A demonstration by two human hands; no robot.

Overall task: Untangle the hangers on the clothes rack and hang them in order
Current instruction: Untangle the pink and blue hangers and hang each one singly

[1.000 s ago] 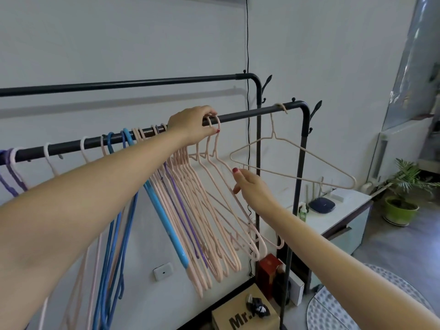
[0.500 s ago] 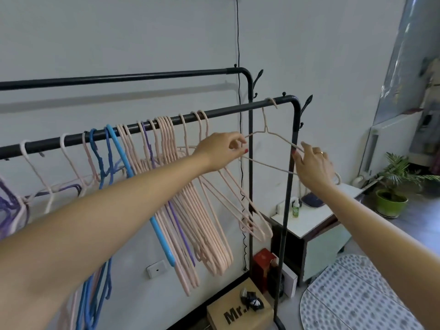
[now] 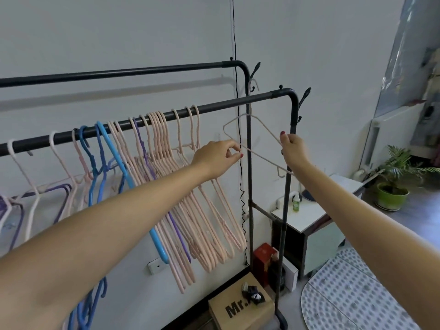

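Observation:
A black clothes rack has a front rail (image 3: 226, 106) and a higher back rail (image 3: 119, 72). One thin pink hanger (image 3: 229, 122) is off the front rail, its hook up by the back rail's end post. My left hand (image 3: 215, 158) pinches its bottom bar. My right hand (image 3: 294, 151) grips its right shoulder next to the front post. On the front rail a tilted bunch of pink hangers (image 3: 202, 222) hangs crowded with a purple hanger (image 3: 140, 141) and blue hangers (image 3: 114, 151). Pale and purple hangers (image 3: 35, 191) tangle at the far left.
A black cable (image 3: 235, 44) runs down the wall behind the rack. Below stand a cardboard box (image 3: 240, 310), a red box (image 3: 262, 256) and a white cabinet (image 3: 316, 225) with a green bottle (image 3: 296, 203). A potted plant (image 3: 392, 189) and dotted mat (image 3: 357, 294) lie right.
The single pink hanger has left the right end of the front rail and sits further back. My left hand went from the rail to its bottom bar; my right hand rose to its shoulder.

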